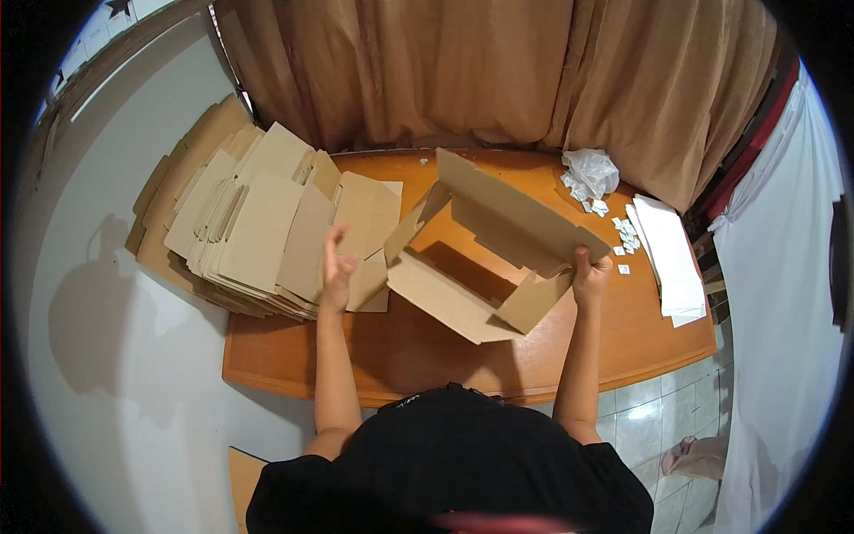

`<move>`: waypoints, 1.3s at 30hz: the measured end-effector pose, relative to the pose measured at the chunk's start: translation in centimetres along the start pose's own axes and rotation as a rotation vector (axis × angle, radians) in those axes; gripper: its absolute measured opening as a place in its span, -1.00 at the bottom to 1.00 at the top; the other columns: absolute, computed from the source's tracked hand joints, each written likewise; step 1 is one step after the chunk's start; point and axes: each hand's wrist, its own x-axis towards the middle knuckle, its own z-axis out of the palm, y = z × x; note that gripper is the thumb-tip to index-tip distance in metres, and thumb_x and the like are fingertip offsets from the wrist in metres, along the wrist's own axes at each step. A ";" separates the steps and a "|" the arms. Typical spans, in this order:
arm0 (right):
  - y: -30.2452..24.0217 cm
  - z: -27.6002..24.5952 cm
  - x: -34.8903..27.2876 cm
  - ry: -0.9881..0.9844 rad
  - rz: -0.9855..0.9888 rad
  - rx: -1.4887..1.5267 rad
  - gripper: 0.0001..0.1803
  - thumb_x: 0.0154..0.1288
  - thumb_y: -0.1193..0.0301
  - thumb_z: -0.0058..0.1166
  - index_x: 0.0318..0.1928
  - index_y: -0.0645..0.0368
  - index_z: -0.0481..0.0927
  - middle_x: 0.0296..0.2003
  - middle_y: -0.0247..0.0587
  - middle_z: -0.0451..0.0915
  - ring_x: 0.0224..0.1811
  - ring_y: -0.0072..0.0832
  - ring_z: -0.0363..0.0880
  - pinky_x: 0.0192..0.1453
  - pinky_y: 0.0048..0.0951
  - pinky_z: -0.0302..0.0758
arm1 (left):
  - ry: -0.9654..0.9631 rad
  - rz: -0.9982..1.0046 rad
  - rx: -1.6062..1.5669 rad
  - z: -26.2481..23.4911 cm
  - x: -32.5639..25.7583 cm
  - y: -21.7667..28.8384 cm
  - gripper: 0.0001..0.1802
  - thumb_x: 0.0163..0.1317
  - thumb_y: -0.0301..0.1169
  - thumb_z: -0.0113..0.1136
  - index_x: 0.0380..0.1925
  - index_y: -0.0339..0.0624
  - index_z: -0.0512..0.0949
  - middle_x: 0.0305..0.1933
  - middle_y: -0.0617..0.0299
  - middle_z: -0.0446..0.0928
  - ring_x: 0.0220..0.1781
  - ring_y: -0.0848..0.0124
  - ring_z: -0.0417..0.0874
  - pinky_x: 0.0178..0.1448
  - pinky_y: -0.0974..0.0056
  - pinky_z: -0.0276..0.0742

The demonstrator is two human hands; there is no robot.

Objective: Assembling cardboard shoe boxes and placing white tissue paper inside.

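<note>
A brown cardboard box (454,298), unfolded into a four-sided frame, is held tilted above the wooden table. Through its open middle the tabletop shows. My right hand (591,274) grips the box at its right corner, thumb on the near side and the other fingers mostly hidden behind. Off the box's left end, my left hand (337,269) is raised with its fingers apart and nothing in it. Behind that hand lies a flat piece of cardboard (369,209), beside a leaning stack of flattened boxes (253,227).
The wooden table (409,365) has a curved front edge. At its right lie a stack of white paper sheets (667,258), several small white packets (627,236) and a clear plastic bag (592,171). Brown curtains (418,71) hang along the back, a white curtain (783,294) at right.
</note>
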 end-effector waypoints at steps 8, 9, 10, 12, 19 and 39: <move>-0.2 2.8 0.1 -0.205 -0.078 0.156 -0.59 0.16 0.16 0.17 -0.35 0.35 0.56 -0.35 -0.23 0.53 -0.15 -0.45 0.43 -0.08 -0.43 0.33 | -0.416 -0.130 0.386 2.9 -1.8 -1.0 -0.16 0.15 0.06 0.08 0.25 -0.32 0.09 0.25 -0.02 0.23 0.17 0.16 0.37 0.19 0.19 0.32; -0.4 3.2 0.3 -0.262 -0.143 0.151 -0.59 0.15 0.15 0.17 -0.35 0.35 0.56 -0.33 -0.21 0.53 -0.12 -0.40 0.42 -0.06 -0.41 0.33 | -0.245 -0.277 0.404 2.1 -2.2 -3.9 -0.24 0.22 0.01 0.02 0.22 -0.35 0.14 0.22 -0.04 0.27 0.19 0.16 0.37 0.21 0.21 0.30; -0.1 3.2 0.4 -0.263 -0.143 0.151 -0.59 0.15 0.15 0.17 -0.35 0.35 0.56 -0.33 -0.21 0.53 -0.12 -0.40 0.42 -0.06 -0.41 0.33 | -0.078 -0.422 0.416 1.8 -2.4 -5.5 -0.31 0.28 -0.03 -0.04 0.19 -0.38 0.18 0.19 -0.05 0.32 0.20 0.15 0.36 0.22 0.23 0.29; 1.6 2.0 0.3 -0.173 -0.159 0.053 -0.60 0.15 0.15 0.17 -0.32 0.32 0.57 -0.33 -0.21 0.53 -0.08 -0.37 0.41 -0.02 -0.38 0.33 | -0.195 -0.255 0.327 4.4 -2.3 -1.1 -0.34 0.32 -0.01 -0.14 0.16 -0.42 0.22 0.20 -0.01 0.32 0.22 0.16 0.34 0.26 0.24 0.24; 7.2 1.1 -3.2 -0.099 0.027 -0.113 -0.67 0.25 0.20 0.06 -0.21 0.24 0.59 -0.10 -0.14 0.42 -0.07 -0.36 0.42 0.04 -0.36 0.34 | 0.039 -0.377 0.159 6.5 -6.3 -7.2 -0.45 0.35 -0.08 -0.15 0.07 -0.38 0.33 0.09 0.06 0.44 0.14 0.21 0.42 0.20 0.24 0.28; 4.0 -5.5 -1.1 -0.755 0.912 -0.575 -0.06 -0.38 0.55 0.36 0.18 0.27 0.25 -0.39 -0.08 0.56 -0.46 -0.40 0.57 -0.46 -0.45 0.56 | 0.392 -0.169 0.213 6.2 -6.4 -5.0 -0.37 -0.05 -0.58 0.27 0.07 -0.18 0.25 -0.08 -0.01 0.43 -0.20 0.34 0.56 -0.35 0.30 0.60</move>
